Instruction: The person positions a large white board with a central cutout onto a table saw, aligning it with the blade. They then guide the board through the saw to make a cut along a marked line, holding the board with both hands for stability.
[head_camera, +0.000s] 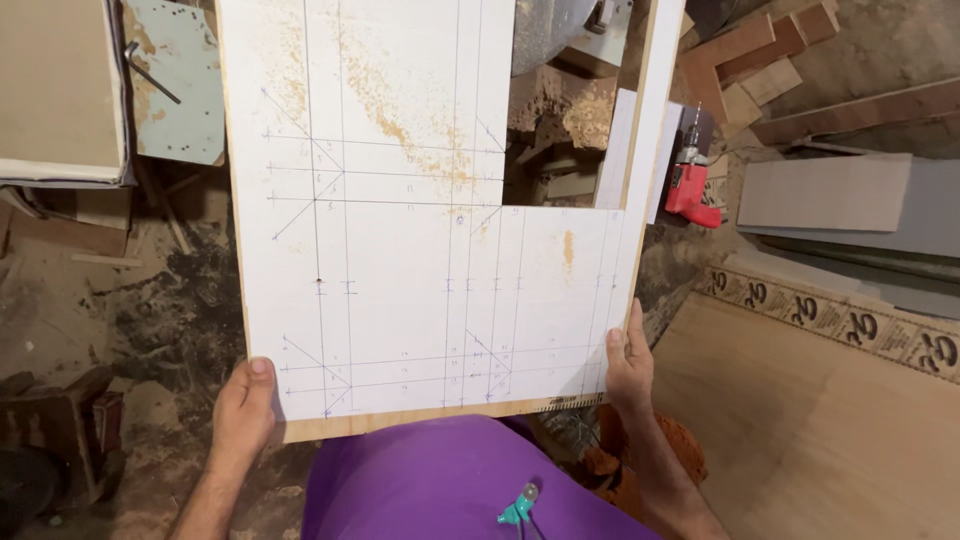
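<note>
the left hand (243, 410) grips the near left corner of a large white board (400, 250), thumb laid on the top face and the fingers hidden beneath it. the right hand (628, 360) holds the near right edge the same way, thumb on top and fingers curled around the side, so both hands are closed on the one panel and sit about equally near to it. the board reaches straight away from the body, its long axis running from the chest out toward the top of the view, near edge just above a purple shirt (450, 480). its face carries ruled pencil lines, crossed diagonals and small marks, with a trail of sawdust (400, 110) scattered across the far half. a rectangular notch (565, 100) is cut out of the far right part, leaving a narrow strip along the right edge. through the notch a dusty heap and scraps show below. to the right, well apart from the hands, a red power drill (690, 180) lies near stacked wood offcuts (760, 60), and a plywood sheet (830, 430) lies on the floor. at the left is dark, littered ground.
</note>
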